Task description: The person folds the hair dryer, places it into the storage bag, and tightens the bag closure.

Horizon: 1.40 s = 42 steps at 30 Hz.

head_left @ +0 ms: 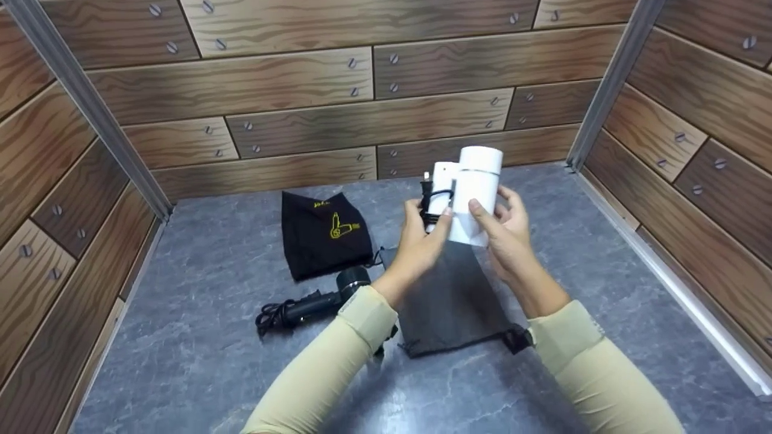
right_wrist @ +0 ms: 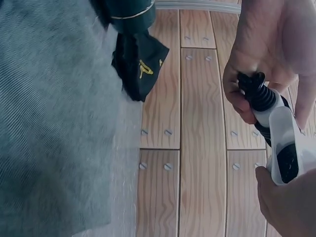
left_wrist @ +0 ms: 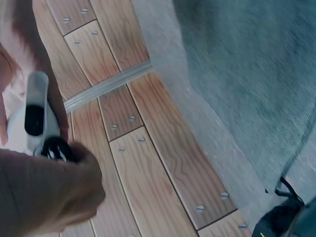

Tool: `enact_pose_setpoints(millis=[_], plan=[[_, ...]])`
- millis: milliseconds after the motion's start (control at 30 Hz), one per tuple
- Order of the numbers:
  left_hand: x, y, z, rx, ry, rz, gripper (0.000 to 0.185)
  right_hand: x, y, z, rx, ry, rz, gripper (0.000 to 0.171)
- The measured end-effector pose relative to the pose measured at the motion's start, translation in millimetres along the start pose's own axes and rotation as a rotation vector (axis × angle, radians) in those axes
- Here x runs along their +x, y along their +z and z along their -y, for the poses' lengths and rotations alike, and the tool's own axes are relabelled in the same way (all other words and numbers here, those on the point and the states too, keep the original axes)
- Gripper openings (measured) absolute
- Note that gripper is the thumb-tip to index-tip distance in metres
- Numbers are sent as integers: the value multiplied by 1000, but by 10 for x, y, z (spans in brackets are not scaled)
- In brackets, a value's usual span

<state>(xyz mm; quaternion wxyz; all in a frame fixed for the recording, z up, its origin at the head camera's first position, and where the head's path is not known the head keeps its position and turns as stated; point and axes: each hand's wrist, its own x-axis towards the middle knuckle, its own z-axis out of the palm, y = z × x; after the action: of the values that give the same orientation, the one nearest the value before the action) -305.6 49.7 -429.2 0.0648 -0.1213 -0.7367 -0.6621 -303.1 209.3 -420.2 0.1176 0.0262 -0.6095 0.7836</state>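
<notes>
Both hands hold a white folded hair dryer (head_left: 479, 190) raised above the table. My left hand (head_left: 422, 241) grips its handle, where a black cord (head_left: 433, 218) with a plug is wound. My right hand (head_left: 509, 232) holds the wide white barrel, thumb across its front. In the right wrist view, the coiled cord (right_wrist: 264, 98) shows by the left fingers. Under the hands lies a dark grey drawstring pouch (head_left: 449, 307), flat on the table.
Left of the grey pouch, a dark hair dryer (head_left: 313, 306) with its cord bundled lies on the table (head_left: 199, 361), partly behind the left sleeve. Behind it is a black pouch (head_left: 325, 241) with a yellow hair dryer print. Wood-patterned walls (head_left: 301, 108) enclose the back and sides.
</notes>
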Motion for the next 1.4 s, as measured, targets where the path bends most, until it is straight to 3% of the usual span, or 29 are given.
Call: enact_pose_setpoints(millis=[100,200,400,600,700,800,900,1000,1200,1400], plan=[[-15,-20,-27,-1,-7,84,50,-3,-89,42,7,2,15,71],[-80,-42,-49,-12,-69,153,62,-17,-195,45,10,32,1,70],[-235,-87,-10,0,-174,258,102,-48,-434,54,29,43,-71,63],[-420,-82,38,112,-147,368,124,-130,-626,67,22,89,-114,67],[-468,-82,13,260,-132,436,128,-155,-687,94,21,101,-110,72],[-503,-92,3,510,-98,524,113,-157,-730,122,32,96,-114,71],[-538,-115,21,768,-4,630,71,-165,-758,149,53,90,-112,69],[-583,-134,51,932,88,693,33,-181,-765,170,65,96,-101,66],[-686,-103,144,1093,186,722,40,-200,-758,175,57,114,-97,65],[-750,-90,220,1182,189,754,42,-253,-784,172,44,144,-59,77]])
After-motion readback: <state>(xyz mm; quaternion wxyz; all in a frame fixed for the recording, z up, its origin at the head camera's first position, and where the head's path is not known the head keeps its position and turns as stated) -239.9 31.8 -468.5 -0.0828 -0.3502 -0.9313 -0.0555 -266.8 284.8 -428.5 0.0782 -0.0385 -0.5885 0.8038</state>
